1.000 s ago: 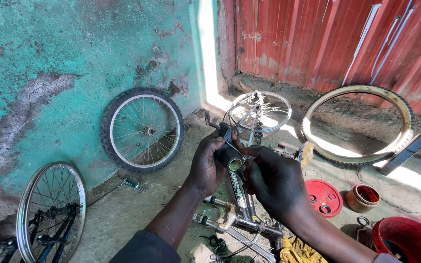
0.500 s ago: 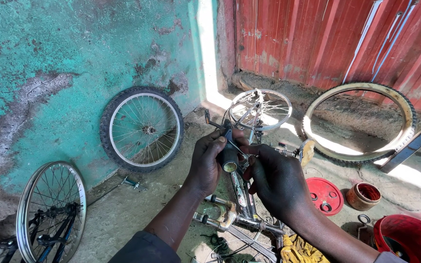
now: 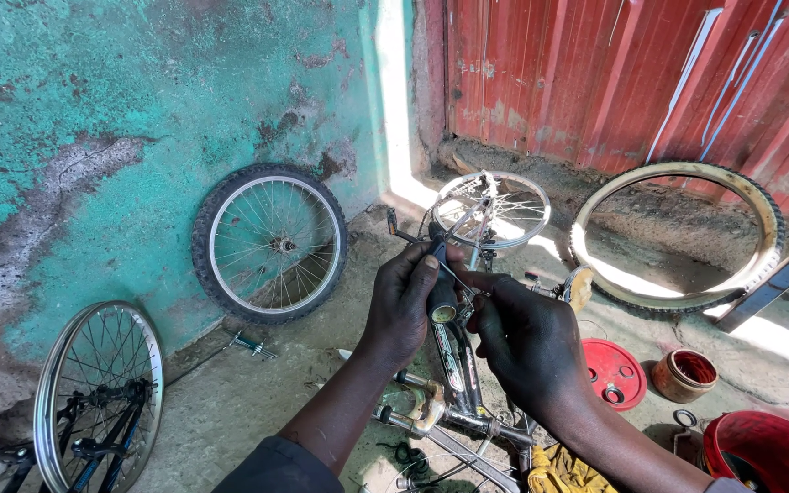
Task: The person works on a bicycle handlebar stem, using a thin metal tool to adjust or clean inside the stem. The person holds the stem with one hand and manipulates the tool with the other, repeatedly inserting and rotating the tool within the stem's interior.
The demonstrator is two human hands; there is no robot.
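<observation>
A big green wall point(image 3: 139, 119) stands on one side and a red metal wall point(image 3: 614, 73) on the other. A loose tyre point(image 3: 678, 237) leans on the red wall. A wheel point(image 3: 269, 244) with a tyre leans on the green wall, and a bare wheel point(image 3: 98, 393) stands in the near corner. A small wheel point(image 3: 490, 208) lies further back in the sun. A bike frame point(image 3: 454, 365) sits low in the middle. Its tube end point(image 3: 442, 306) points up between the two hands. The left hand point(image 3: 401, 306) is wrapped around the tube. The right hand point(image 3: 527, 342) pinches something small just beside the tube end; I cannot tell what it is. A red bucket point(image 3: 769, 452), a red lid point(image 3: 615, 372) and a little pot point(image 3: 684, 375) sit on the ground nearby.
</observation>
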